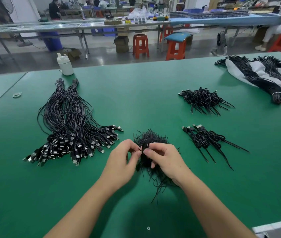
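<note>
Both my hands are down in the heap of black wire ties (151, 137) that lies in the middle of the green mat (136, 93), straight in front of me. My left hand (121, 162) has thumb and forefinger pressed narrow on a few strands at the top of the heap, the other fingers curled under. My right hand (167, 160) meets it there, thumb tip almost against the left fingertips, pinching the same little tuft while its lower fingers curl into the heap. To my left lie two long bundles of USB cables (71, 127), banded at the far end, their metal plugs fanned out toward me; no marking on the plugs is legible to me. To my right, just beside the ties, is a small heap of coiled cables (205, 140), and beyond it a larger heap (203, 100) of the same. At the far right corner another cable bundle (263, 81) lies across a white bag (239, 69). A white bottle (65, 65) stands at the far edge of the mat, no print on it that I can make out, and loose rubber bands (17, 95) lie off to the left. Near my edge there is a small round white mark (148, 228) on the mat, too small to read.
</note>
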Available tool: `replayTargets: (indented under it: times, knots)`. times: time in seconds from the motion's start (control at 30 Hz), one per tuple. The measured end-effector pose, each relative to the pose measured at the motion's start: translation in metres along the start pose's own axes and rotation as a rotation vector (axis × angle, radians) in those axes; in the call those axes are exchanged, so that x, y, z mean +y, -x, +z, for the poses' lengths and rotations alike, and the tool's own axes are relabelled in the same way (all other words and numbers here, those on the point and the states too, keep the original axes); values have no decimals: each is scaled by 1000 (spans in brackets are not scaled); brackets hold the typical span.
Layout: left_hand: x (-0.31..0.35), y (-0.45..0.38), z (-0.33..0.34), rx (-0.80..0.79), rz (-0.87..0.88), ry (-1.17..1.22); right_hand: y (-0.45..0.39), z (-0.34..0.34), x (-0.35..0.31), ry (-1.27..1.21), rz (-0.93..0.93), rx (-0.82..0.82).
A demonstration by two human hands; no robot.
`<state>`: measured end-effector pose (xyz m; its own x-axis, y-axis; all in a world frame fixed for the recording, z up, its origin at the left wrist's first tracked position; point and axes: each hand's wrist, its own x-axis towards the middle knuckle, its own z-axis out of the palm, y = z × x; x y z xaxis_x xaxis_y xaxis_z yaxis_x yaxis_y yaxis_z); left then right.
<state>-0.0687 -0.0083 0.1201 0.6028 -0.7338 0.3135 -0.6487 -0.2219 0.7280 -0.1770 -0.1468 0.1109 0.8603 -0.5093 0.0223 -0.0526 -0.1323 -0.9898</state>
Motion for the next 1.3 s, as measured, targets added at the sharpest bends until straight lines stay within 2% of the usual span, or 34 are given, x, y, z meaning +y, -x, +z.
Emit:
replayTargets:
  times: [0.1, 0.33, 0.4, 0.5, 0.63, 0.73, 0.8, 0.87, 1.1, 1.2, 1.3]
  knots:
    - [3, 1, 2, -1, 130, -100, -2, 2, 4, -62, 58, 5]
    - [2, 2, 4, -16, 368, -333, 0, 0, 3, -149, 51, -22]
    - [1, 2, 5, -9, 336, -316, 1, 0, 3, -223, 80, -54]
    - [1, 2, 3, 39, 155, -132, 2, -3, 3, -243, 85, -138]
    - [1, -1, 5, 54, -13, 3, 1, -3, 0, -120, 38, -148]
    - [1, -2, 4, 30, -25, 17, 0, -6, -1, 82, -3, -111]
    - [1, -2, 3, 12, 45, -12, 0, -9, 0, 232, -50, -118]
    - [-1, -1, 4, 18, 167, -82, 2, -8, 1, 262, -55, -147]
    - [-21, 0, 16, 88, 669, -423, 0, -12, 9, -3, 103, -231]
    - [-29, -7, 26, 144, 675, -416, -3, -13, 10, -70, 143, -182]
    - [-41, -15, 38, 162, 570, -372, -11, -25, 11, -36, 158, -55]
